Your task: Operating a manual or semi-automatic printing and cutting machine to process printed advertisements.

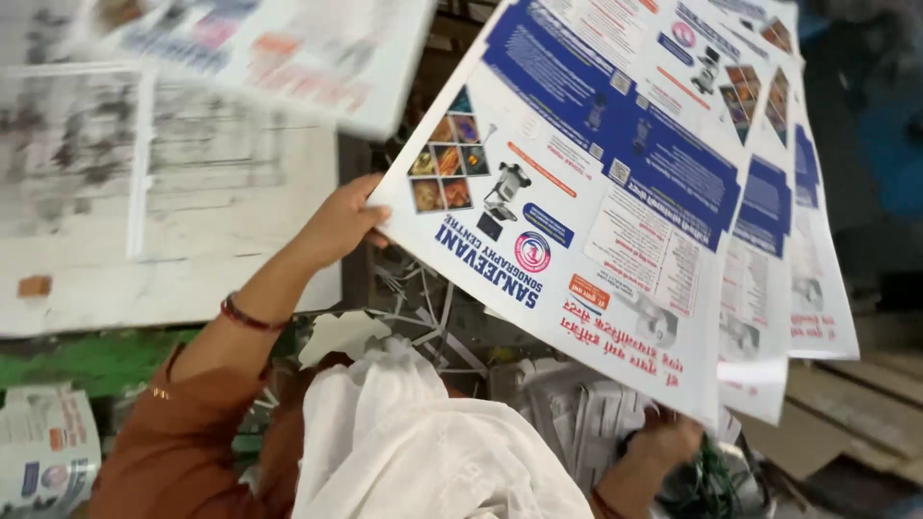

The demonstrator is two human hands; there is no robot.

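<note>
Head view: left hand point(338, 223) grips the printed sheets point(615, 183) at their corner, right hand point(665, 438) under the lower edge, fingers hidden; lifting step, needing steady support above the table point(173, 279).

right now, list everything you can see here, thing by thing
large printed white-and-blue paper sheets: about three, fanned and overlapping, held up centre to right
blurred printed white sheets: several, lying flat, upper left
pale worktable top: one, left
white paper trimmings: a heap, centre, below the held sheets
printed paper bundle: one, white, bottom left
white cloth: one, draped, bottom centre
wooden boards: tan, lower right
red bangle: one, on the left wrist
left hand: fingers on the sheets' near left edge, orange sleeve
right hand: under the sheets' lower edge, fingers hidden
</note>
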